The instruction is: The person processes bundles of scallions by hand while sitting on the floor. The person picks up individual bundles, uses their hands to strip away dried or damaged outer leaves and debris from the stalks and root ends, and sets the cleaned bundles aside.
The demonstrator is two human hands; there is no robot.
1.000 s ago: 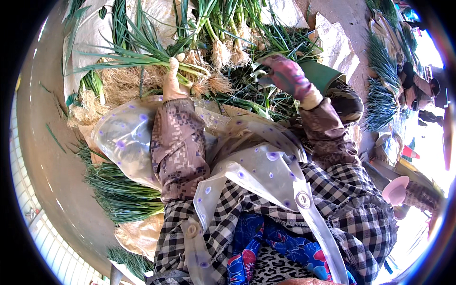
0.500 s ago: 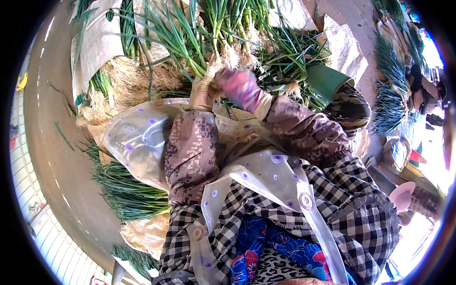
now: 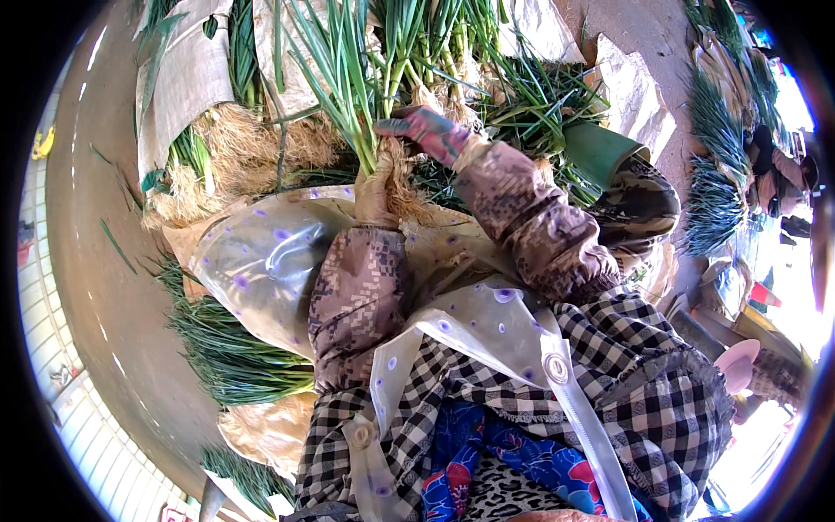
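A bunch of green onions (image 3: 348, 96) stands leaves upward in front of me. My left hand (image 3: 374, 196), in a cream glove, is closed round its lower end, with tan roots (image 3: 400, 187) hanging beside it. From the right, my right hand (image 3: 435, 137), in a patterned pink glove, lies across the stems just above. Its fingers are pressed together against the stalks, and the thumb is hidden. More green onions (image 3: 426, 52) with roots toward me lie just beyond both hands. A clear plastic apron with purple spots (image 3: 270, 239) covers my lap.
Piled green onions with matted roots (image 3: 248, 143) lie at the far left, partly under pale sacking (image 3: 187, 65). Loose green leaves (image 3: 539, 109) sit at the right. Another bundle (image 3: 235, 348) rests left of my lap. At the far right are more onion heaps (image 3: 718, 196) and a person (image 3: 783, 165).
My left hand has come a little nearer to me, and the onions now stand more upright. My right hand, blurred before, has shifted slightly and now reaches across the stems.
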